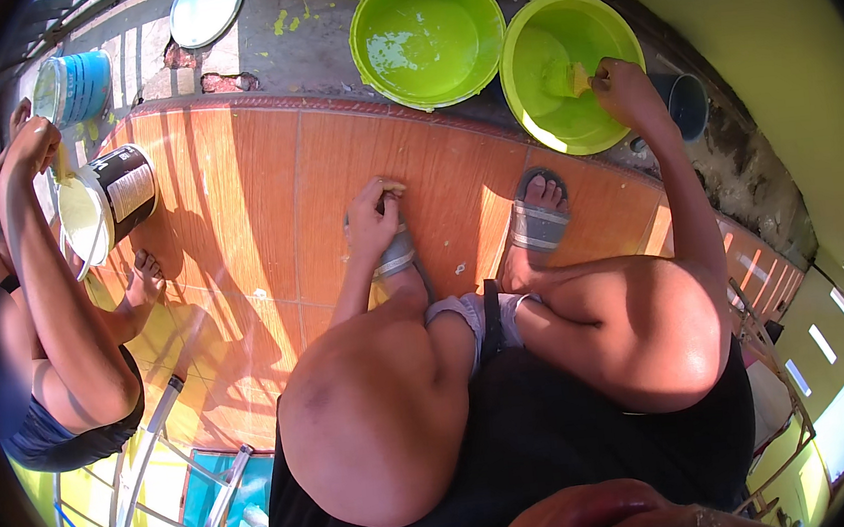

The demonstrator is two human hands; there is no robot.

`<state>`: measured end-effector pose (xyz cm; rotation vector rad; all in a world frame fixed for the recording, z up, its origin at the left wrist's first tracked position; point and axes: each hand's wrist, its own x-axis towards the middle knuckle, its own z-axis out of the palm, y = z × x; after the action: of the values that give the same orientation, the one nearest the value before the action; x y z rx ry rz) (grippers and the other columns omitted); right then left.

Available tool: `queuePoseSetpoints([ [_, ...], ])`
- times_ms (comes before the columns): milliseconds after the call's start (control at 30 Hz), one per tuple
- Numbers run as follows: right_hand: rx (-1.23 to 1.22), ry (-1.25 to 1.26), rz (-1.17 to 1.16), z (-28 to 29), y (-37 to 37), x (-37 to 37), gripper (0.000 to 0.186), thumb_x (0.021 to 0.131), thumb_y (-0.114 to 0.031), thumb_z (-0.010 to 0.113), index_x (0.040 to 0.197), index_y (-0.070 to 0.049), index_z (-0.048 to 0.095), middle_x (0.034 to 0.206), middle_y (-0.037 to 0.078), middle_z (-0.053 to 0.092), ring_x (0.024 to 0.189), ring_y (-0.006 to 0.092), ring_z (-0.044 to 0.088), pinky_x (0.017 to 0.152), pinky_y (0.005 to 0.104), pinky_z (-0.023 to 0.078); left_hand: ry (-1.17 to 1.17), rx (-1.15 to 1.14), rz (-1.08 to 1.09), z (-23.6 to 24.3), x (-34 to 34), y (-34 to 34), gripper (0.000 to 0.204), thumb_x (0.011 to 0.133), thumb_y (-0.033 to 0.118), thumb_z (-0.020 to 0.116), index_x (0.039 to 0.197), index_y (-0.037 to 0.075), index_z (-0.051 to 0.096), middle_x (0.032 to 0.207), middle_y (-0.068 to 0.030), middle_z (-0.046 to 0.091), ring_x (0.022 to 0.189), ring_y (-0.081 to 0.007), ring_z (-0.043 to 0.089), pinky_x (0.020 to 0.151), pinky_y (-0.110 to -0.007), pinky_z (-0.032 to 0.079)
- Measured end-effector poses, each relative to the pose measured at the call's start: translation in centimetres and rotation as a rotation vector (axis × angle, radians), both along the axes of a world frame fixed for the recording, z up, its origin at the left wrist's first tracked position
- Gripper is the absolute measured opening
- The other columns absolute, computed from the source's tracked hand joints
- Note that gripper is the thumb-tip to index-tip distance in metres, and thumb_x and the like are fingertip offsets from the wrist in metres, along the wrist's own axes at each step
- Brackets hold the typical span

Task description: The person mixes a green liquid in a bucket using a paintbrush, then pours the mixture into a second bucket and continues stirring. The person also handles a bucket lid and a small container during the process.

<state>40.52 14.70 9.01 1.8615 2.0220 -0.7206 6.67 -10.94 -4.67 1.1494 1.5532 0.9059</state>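
My right hand (623, 95) reaches over the rim of a lime-green basin (613, 31). Its fingers are closed on what looks like a yellow paintbrush (581, 81), whose tip is inside the basin near wet green paint. My left hand (375, 215) hangs in front of my left foot, above the tiles. Its fingers are curled together, and I cannot make out whether anything is between them. A second green basin (428, 42), smeared with pale patches, stands just left of the first.
At the left, another person's hand (33, 147) holds a yellowish tool over a black-and-white paint bucket (129, 189). Beyond stand a blue bucket (85, 85) and a round white lid (206, 11). A dark container (686, 105) sits right of the basin. A metal ladder (143, 463) lies lower left.
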Motion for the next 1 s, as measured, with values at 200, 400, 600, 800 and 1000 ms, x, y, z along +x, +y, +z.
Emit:
queuePoseSetpoints([
  [200,0.268,0.149,-0.045,6.6,-2.7,-0.8,0.027,0.091,-0.023,0.062,0.099,0.002,0.067,0.083,0.022,0.068,0.079,0.0365,0.068,0.071,0.0434,0.052,0.006,0.034,-0.010,0.1,-0.1,0.3,0.017,0.085,-0.005,0.050,0.092,-0.001,0.065,0.083,-0.0112,0.064,0.079,-0.0213,0.065,0.072,-0.030,0.049],
  [400,0.232,0.064,0.026,2.2,-3.7,-1.0,0.032,0.093,-0.029,0.062,0.105,0.000,0.068,0.080,0.014,0.070,0.077,0.0291,0.068,0.069,0.0394,0.053,0.024,0.010,-0.026,0.4,-0.2,0.4,0.016,0.086,-0.006,0.050,0.091,-0.001,0.065,0.082,-0.0108,0.063,0.080,-0.0209,0.064,0.073,-0.030,0.049],
  [600,0.078,0.107,0.059,0.7,-3.3,-0.5,0.027,0.091,-0.022,0.061,0.097,0.004,0.066,0.084,0.026,0.067,0.077,0.0411,0.067,0.073,0.0459,0.052,0.019,0.007,-0.038,0.3,0.2,0.2,0.017,0.087,-0.005,0.049,0.091,-0.001,0.065,0.082,-0.0103,0.062,0.080,-0.0201,0.063,0.072,-0.030,0.048],
  [800,0.022,0.326,-0.187,4.8,-4.8,2.4,0.024,0.095,-0.020,0.061,0.099,0.004,0.065,0.075,0.012,0.066,0.065,0.0173,0.059,0.062,0.0313,0.045,0.047,0.011,-0.022,0.7,0.1,0.5,0.017,0.086,-0.005,0.050,0.092,-0.001,0.066,0.083,-0.0116,0.063,0.080,-0.0216,0.064,0.072,-0.030,0.049],
  [1000,-0.095,0.503,-0.451,10.8,-4.2,3.8,0.023,0.093,-0.025,0.065,0.098,-0.003,0.068,0.066,-0.003,0.050,0.061,0.0053,0.041,0.056,0.0255,0.033,0.053,-0.054,-0.004,0.6,0.1,0.1,0.018,0.085,-0.003,0.051,0.093,0.000,0.067,0.086,-0.0123,0.065,0.081,-0.0224,0.065,0.073,-0.031,0.050],
])
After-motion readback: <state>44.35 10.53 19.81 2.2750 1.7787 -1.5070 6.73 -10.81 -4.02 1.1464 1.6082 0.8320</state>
